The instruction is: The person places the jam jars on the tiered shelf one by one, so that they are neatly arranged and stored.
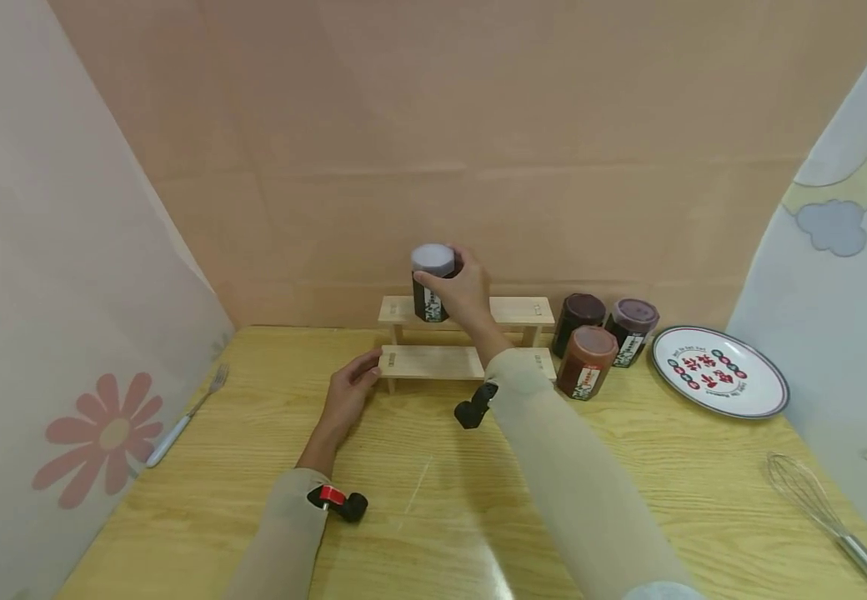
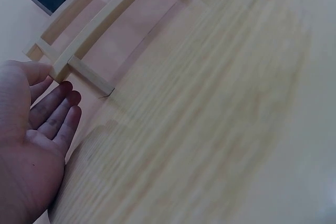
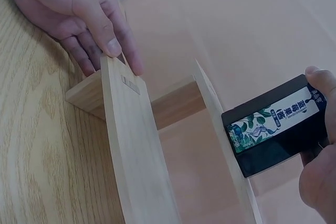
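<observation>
**Jar held at the upper step of a wooden rack**

Gripping a dark jar (image 1: 431,287) with a pale lid, the right hand (image 1: 463,293) has its fingers curled round the jar's side. The jar is upright at the left part of the top step of a small two-step wooden rack (image 1: 512,310). In the right wrist view the jar's base (image 3: 273,129) sits at the edge of the upper board; whether it rests fully on the board cannot be told. A label with green leaves and printed characters faces the camera.

The left hand (image 1: 348,392) lies on the table (image 1: 433,492) at the left end of the lower step. Fingers relaxed and mostly straight, holding nothing. The right wrist view shows its fingertips (image 3: 113,45) touching the end of the lower board; the left wrist view shows the palm (image 2: 31,145) open beside the rack's corner.

Around the work:
- Three more jars just right of the rack, close together: one with a reddish-brown lid (image 1: 587,362) in front, a dark-lidded one (image 1: 578,320) and a purple-lidded one (image 1: 631,330) behind.
- A white plate (image 1: 719,371) with a red and green pattern, further right.
- A wire whisk (image 1: 816,508) near the right front table edge.
- A fork (image 1: 187,413) at the far left edge.
- Small black devices strapped at both wrists.
</observation>
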Demonstrator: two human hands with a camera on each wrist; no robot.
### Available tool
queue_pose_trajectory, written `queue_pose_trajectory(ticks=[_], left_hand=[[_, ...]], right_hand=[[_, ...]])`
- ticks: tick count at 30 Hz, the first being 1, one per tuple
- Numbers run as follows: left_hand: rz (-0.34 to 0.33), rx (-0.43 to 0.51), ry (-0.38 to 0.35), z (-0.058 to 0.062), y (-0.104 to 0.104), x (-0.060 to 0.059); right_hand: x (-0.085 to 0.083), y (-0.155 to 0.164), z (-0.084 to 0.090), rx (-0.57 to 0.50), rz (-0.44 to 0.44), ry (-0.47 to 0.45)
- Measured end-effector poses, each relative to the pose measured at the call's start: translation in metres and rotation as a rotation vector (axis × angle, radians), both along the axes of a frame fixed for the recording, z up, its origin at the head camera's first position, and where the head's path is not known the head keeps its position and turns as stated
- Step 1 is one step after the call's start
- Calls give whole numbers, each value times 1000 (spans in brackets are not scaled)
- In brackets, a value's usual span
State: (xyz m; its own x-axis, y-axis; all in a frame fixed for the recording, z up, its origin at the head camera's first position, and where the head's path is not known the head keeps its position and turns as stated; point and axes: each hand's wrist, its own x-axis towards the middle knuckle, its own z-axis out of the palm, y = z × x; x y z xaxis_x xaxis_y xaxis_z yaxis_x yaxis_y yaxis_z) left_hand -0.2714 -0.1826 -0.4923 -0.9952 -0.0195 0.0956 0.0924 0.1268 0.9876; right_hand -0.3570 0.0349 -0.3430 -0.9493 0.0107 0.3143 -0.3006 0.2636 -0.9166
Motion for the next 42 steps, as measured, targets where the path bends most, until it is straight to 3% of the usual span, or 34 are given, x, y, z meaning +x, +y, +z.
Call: queue_pose_trajectory(ticks=[20, 42], left_hand=[[2, 2, 3, 1, 3, 0], [13, -19, 5, 1, 0, 2]], right_hand=[[-1, 1, -8, -1, 9, 42], [9, 39, 2, 30, 192, -1]])
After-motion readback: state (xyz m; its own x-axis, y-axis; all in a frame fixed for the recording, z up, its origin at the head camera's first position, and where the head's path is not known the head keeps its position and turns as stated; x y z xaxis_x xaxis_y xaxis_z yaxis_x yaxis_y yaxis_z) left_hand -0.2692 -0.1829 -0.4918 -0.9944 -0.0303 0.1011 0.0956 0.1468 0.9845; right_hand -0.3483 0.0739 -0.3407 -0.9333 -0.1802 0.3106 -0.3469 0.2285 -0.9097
